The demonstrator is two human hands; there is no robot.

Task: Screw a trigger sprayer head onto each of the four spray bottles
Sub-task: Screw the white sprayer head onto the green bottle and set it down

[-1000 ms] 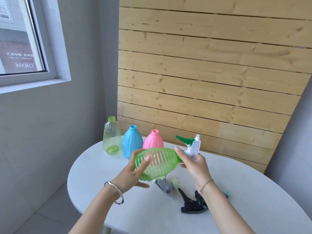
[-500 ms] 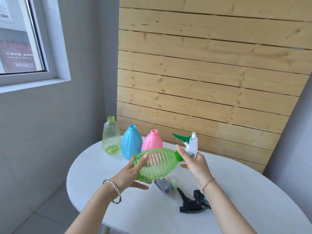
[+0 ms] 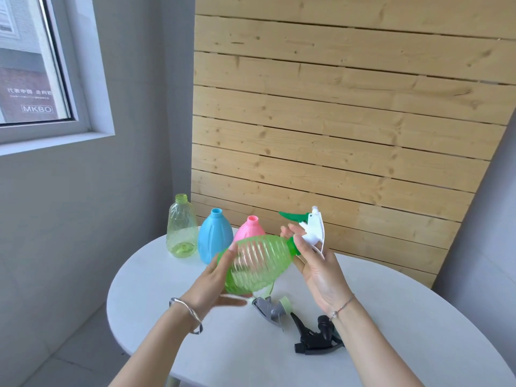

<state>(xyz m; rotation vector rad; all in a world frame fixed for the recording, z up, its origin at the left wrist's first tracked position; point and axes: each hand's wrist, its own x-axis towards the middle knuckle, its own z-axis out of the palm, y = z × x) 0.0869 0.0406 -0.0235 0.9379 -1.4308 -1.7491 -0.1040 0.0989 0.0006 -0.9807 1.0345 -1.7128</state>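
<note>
Holding the green ribbed bottle (image 3: 257, 265) on its side in the air above the white table (image 3: 391, 317), I have my left hand (image 3: 216, 277) spread around its fat belly, and that hand looks blurry. My right hand (image 3: 315, 263) is open and loose at the neck, with the thumb and fingertips pinching the green collar of the white sprayer head (image 3: 312, 229), whose green trigger points away to the left. I think this first head is partly on and needs more turns, but I cannot see the threads. This bottle looks empty and light, and its thin see-through plastic would squash if I squeezed hard, so I should hold it gently around the ribs, which give some grip. The collar is the place to twist, not the trigger, which could snap. On the table under my hands lie a grey sprayer head (image 3: 269, 310) and a black sprayer head (image 3: 312, 335), just beside each other. At the back stand three bottles with open tops: a yellow bottle (image 3: 181, 227), a blue bottle (image 3: 215, 237) and a pink bottle (image 3: 250, 230), close together by the wooden wall (image 3: 335, 121). I can only see two spare heads clearly.
</note>
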